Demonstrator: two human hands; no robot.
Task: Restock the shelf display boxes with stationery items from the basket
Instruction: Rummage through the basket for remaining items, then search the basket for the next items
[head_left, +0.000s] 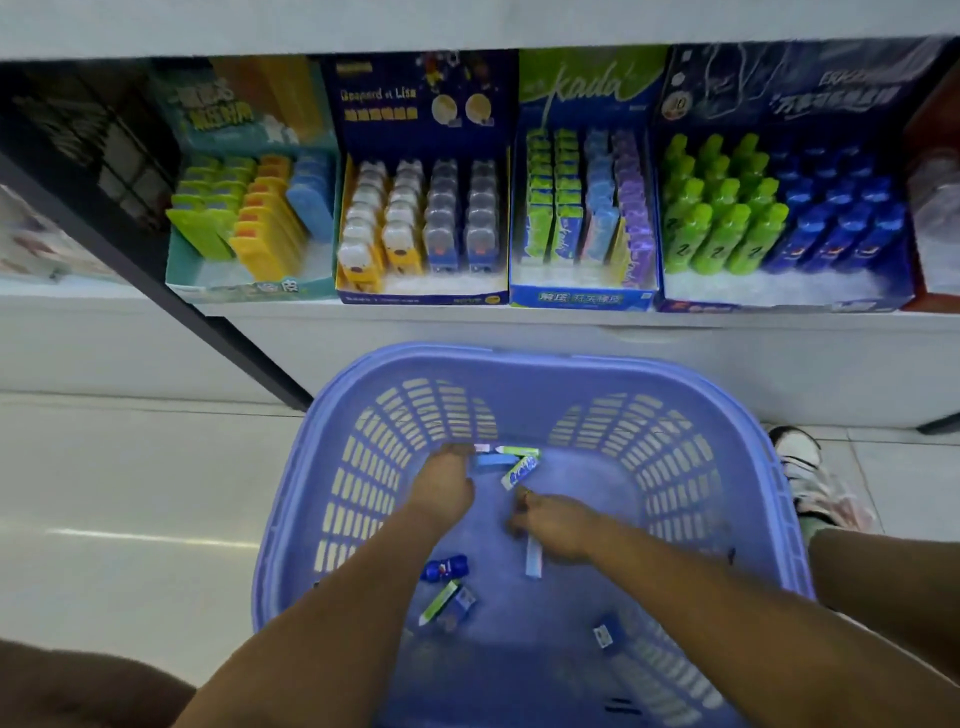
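Basket (291, 519): pale stick (533, 562) lengthwise toward shelf (467, 325)

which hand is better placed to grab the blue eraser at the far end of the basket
Left. The left hand reaches the blue eraser; the right hand lies nearer the person, over a pale stick.

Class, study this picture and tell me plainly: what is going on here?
A person reaches both hands into a purple basket on the floor below stocked display boxes. The left hand is at small packets at the far end; the right hand covers a pale bar, grip unclear. A blue bottle and other pieces lie loose nearer.
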